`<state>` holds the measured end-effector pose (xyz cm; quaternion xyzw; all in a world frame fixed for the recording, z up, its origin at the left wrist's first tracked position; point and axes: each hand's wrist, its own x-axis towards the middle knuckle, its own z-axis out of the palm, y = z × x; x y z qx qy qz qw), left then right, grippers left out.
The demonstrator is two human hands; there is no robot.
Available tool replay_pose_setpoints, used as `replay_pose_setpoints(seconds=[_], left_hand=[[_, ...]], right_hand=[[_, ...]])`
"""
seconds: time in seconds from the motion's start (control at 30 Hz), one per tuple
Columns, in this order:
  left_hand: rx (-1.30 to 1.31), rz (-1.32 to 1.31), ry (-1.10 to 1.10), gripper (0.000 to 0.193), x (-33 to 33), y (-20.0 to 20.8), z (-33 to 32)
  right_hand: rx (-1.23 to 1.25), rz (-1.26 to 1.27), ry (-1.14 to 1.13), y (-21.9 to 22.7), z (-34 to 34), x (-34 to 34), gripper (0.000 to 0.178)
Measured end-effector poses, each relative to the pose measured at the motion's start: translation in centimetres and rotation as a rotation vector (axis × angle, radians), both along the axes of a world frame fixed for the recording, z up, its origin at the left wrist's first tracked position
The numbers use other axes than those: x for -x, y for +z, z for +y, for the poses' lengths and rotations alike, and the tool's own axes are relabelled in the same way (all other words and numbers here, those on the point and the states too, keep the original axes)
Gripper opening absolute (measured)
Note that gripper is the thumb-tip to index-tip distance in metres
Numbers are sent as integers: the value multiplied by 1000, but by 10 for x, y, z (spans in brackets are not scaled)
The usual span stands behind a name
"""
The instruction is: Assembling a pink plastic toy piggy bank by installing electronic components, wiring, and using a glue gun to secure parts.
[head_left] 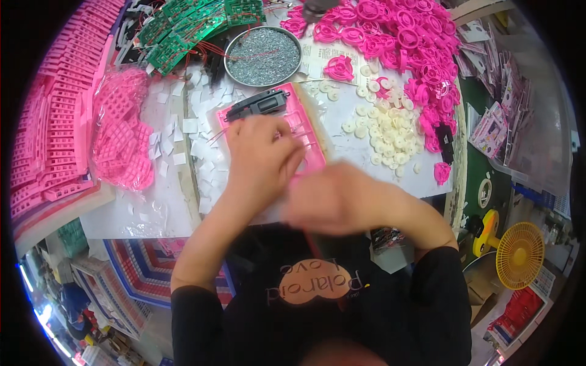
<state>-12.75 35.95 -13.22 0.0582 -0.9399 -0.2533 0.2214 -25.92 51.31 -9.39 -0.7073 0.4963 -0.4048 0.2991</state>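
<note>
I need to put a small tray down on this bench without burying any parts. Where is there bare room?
Barest patch: the white sheet at the near left, between the bagged pink grids and the left hand. A smaller strip lies below the white discs, right of the pink frame. The far edge is crowded: green boards, screw dish, pink wheels.

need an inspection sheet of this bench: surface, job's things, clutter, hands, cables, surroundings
surface: white-covered bench, littered with small white paper squares.
job's things: pink rectangular tray with a black part on its far end.
clutter: round metal dish of grey bits, white discs, pink round parts, pink grid frames, green circuit boards.
hands: left hand rests on the tray; right hand blurred, grip unclear.
cables: thin red wires by the boards.
surroundings: yellow fan at right.
</note>
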Motion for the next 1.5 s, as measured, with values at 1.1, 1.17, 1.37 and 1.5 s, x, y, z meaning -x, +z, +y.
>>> replay_pose_setpoints(seconds=[1.1,1.17,1.37,1.5], left_hand=[[318,-221,183,14,16,-2,-1],[327,-216,177,13,16,-4,3],[-65,32,208,11,1,-5,-6],[-74,59,202,17,-24,-16,-11]], right_hand=[[3,218,-687,-13,-11,55,10],[27,221,-666,-17,-14,51,10],[-89,197,-670,-16,-17,34,10],[37,389,-545,-30,-26,25,10]])
